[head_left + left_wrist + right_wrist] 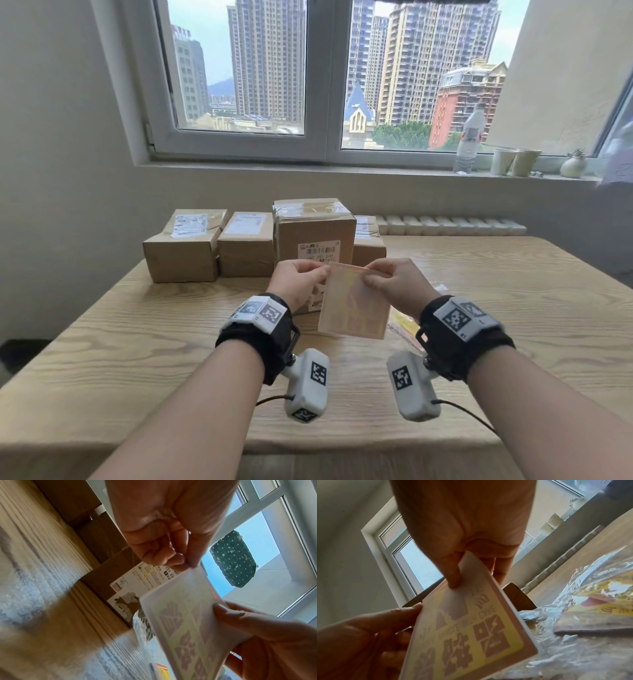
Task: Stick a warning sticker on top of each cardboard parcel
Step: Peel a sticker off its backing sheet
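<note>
Paper-backed warning sticker point(354, 305), held upright above the surface just in front of the tall parcel point(313, 233), is pinched at its top corners by left hand point(298, 282) and right hand point(399, 284); peeled hastily, it might tear or fold onto itself.

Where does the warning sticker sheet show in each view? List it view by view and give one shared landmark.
Head: warning sticker sheet at centre, pinched at its top edge by both hands.
Left wrist: lower right, slanting towards the bottom edge.
Right wrist: lower centre, printed side showing through.
Shared landmark: the tall parcel with the white shipping label, behind the sheet in every view.
</note>
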A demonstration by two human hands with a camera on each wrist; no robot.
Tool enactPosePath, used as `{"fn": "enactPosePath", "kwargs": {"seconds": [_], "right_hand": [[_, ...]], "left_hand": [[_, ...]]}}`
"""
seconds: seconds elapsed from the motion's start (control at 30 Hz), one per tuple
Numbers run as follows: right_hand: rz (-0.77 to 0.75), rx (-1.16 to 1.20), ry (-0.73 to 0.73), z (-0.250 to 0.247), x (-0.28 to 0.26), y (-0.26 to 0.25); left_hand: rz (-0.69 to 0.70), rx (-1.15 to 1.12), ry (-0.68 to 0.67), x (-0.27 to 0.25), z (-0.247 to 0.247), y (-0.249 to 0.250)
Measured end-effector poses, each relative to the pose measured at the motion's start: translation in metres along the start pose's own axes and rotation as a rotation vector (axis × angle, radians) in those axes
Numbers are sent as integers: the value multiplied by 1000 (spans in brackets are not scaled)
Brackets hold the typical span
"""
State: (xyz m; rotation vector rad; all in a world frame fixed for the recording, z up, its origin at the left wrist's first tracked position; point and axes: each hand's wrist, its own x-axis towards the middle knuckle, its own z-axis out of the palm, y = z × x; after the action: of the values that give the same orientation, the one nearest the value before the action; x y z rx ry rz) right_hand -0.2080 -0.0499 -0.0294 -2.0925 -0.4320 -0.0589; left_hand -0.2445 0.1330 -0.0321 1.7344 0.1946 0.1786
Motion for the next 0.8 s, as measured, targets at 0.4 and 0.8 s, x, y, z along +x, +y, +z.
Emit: {"fn": "enactPosePath", "kwargs": {"seconds": [0.4,0.8], "right_hand": [[-48,-184,-16,4,2,1],[-253,-280,129,12,-1,-1]], "left_hand": [[16,-26,-93,6,4,-11],[-90,-195,-190,5,11,-5]]}}
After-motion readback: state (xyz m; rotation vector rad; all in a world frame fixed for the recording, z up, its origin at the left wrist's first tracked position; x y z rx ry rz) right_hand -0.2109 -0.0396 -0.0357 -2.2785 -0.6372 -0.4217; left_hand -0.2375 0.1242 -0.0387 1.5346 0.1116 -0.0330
